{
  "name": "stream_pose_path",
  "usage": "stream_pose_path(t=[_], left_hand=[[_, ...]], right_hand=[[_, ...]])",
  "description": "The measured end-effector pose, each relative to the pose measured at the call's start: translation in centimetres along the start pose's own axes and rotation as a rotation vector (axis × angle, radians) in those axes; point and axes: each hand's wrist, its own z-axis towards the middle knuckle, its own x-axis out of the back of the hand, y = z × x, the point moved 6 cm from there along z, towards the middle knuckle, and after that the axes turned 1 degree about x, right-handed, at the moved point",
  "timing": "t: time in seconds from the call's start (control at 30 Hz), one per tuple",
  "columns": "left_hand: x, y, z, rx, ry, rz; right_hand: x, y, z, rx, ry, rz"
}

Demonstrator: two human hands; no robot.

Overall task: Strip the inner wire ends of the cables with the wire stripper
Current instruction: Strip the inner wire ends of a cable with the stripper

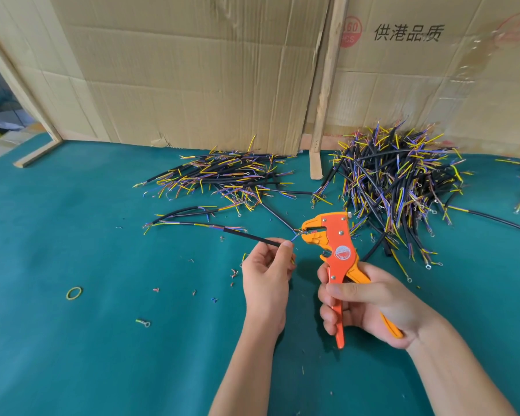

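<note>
The left hand [266, 267] pinched the thin black sheathed cable [254, 238], whose coloured inner wires [297, 234] lay in the head of the orange plastic wire stripper [332, 235] gripped by the right hand [364, 301]; a wire seated too deep could be cut through.

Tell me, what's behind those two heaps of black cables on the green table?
Flattened cardboard sheets stand upright behind the left heap and the right heap, with a wooden strip between them. The cardboard hides whatever lies beyond.

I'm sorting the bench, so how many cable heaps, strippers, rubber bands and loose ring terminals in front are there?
Cable heaps: 2, one left of the wooden strip, one right of it
Wire stripper: 1
Yellow rubber band: 1
Loose ring terminal: 1
Total: 5
</note>
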Motion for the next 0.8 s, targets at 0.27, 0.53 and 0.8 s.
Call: stream_pose_path(t=[0.27,0.53,0.8], left_hand=[[-0.1,0.0,-0.1,-0.019,-0.029,0.038],[-0.4,-0.2,0.0,0.044,-0.031,0.043],[-10.4,2.1,3.2,-0.065,-0.364,0.860]], right_hand=[[-0.1,0.3,0.4,0.011,0.076,-0.025],[-0.2,-0.2,1.0,0.130,0.144,0.118],[2.0,-3.3,-1.0,0.347,-0.089,0.420]])
